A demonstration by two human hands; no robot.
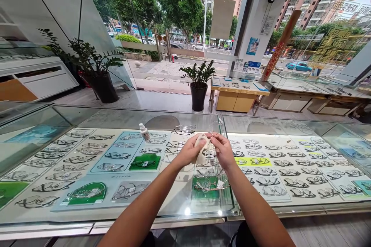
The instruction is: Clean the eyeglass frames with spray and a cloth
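Both hands meet above the glass display counter. In my left hand is a crumpled cream cloth, wrapped around part of a pair of eyeglasses. My right hand is closed, its thumb and fingers pinching the thin frame of the eyeglasses at the cloth's right side. The covered lens is hidden by cloth and fingers. Left of the hands, a small white spray bottle stands on the glass. A dark-framed pair of glasses lies just beyond my left hand.
Rows of spectacle frames fill the case under the glass, with more frames on the right. A metal-edged seam divides the counter sections. Beyond stand a potted plant, a larger one and a wooden display table.
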